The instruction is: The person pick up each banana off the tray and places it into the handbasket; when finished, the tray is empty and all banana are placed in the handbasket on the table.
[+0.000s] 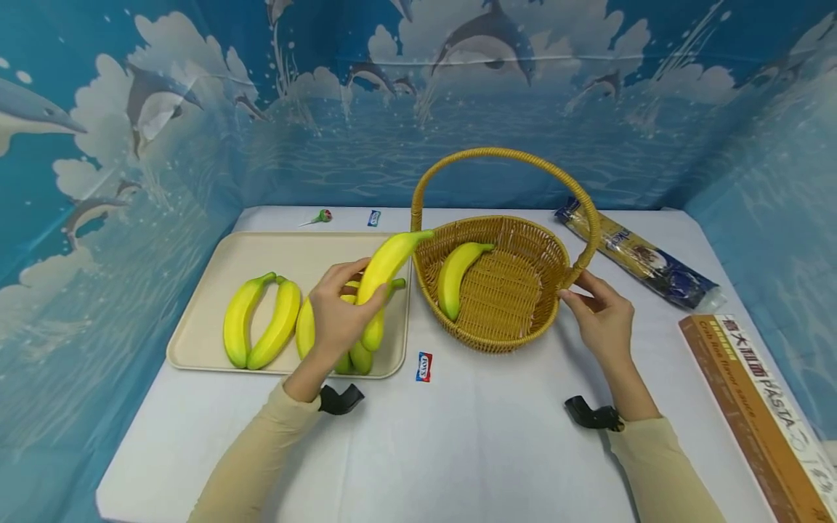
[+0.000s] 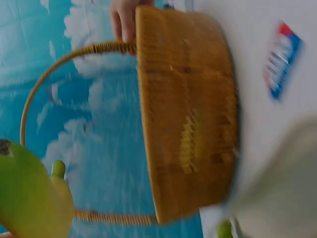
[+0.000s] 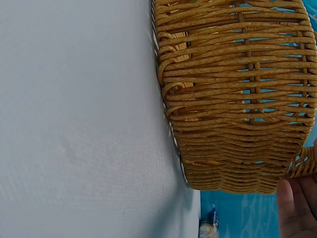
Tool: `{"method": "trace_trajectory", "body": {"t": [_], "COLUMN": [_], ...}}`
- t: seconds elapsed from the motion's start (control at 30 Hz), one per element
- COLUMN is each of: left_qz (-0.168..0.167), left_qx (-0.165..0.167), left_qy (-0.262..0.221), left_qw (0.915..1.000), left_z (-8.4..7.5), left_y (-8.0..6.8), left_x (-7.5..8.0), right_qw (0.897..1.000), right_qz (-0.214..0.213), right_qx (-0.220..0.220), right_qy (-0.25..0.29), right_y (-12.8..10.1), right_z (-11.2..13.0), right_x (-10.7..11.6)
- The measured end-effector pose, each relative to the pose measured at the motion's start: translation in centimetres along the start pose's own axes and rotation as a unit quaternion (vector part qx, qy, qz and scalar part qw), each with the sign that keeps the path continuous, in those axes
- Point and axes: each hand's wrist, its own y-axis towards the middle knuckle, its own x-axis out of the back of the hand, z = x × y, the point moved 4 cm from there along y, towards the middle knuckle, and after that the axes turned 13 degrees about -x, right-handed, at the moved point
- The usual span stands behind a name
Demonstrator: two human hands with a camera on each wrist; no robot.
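Over the tray's right edge: the left hand (image 1: 336, 316) holds a banana (image 1: 386, 265) lifted clear, fingers curled round its lower half.
Banana axis: long and slanted, stem tip pointing up and right, just reaching the near-left rim of the basket (image 1: 516, 341).
Direction: the basket lies to the right of the left hand's fingers, close by; the banana's tip is already at the rim, its body not yet over the weave.
Right hand: the right hand (image 1: 604, 316) is at the basket's right side, fingertips on the rim where the handle (image 1: 506, 154) meets it; fingers look gently bent, and the right wrist view shows them just beside the wicker wall.
Nearer hand: both are close to the basket, but only the left carries fruit.
Inside the basket: one banana in the basket (image 1: 458, 276) lies along the left wall, tip toward the back.
Tray: the tray (image 1: 196, 341) carries a pair of bananas (image 1: 261, 323) at the left and more under the left hand.
Surface: a white tablecloth (image 1: 471, 443), flat, with a small packet (image 1: 424, 366) just in front of tray and basket.
Room: a pasta box (image 1: 758, 407) and a pasta bag (image 1: 644, 258) to the right; a blue dolphin backdrop (image 1: 163, 109) wraps three sides.
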Motion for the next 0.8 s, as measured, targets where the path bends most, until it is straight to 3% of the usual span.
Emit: {"method": "trace_trajectory", "body": {"t": [0.13, 0.23, 0.43, 0.6, 0.8], "left_qz": [0.015, 0.025, 0.072, 0.112, 0.151], "left_qx": [-0.028, -0.042, -0.011, 0.023, 0.049], "left_qy": [-0.026, -0.031, 0.007, 0.059, 0.094], "left_qw": [0.9992, 0.9983, 0.9973, 0.9917, 0.9828], "left_z": [-2.0, -2.6, -1.6, -0.5, 0.1], "left_y": [1.7, 2.6, 3.3, 3.5, 3.2], "left_x": [-4.3, -7.4, -12.5, -15.2, -16.8], "right_qw": [1.000, 1.000, 1.000, 1.000, 1.000], "right_qz": [0.000, -0.005, -0.006, -0.003, 0.001], "right_qx": [0.001, -0.004, 0.001, 0.010, -0.001], "right_qy": [0.002, 0.006, 0.001, 0.000, -0.004], "right_y": [-0.1, -0.1, -0.7, -1.1, -1.2], "right_z": [0.1, 0.1, 1.8, 3.3, 3.3], "right_x": [0.1, 0.1, -0.1, 0.0, 0.1]}}
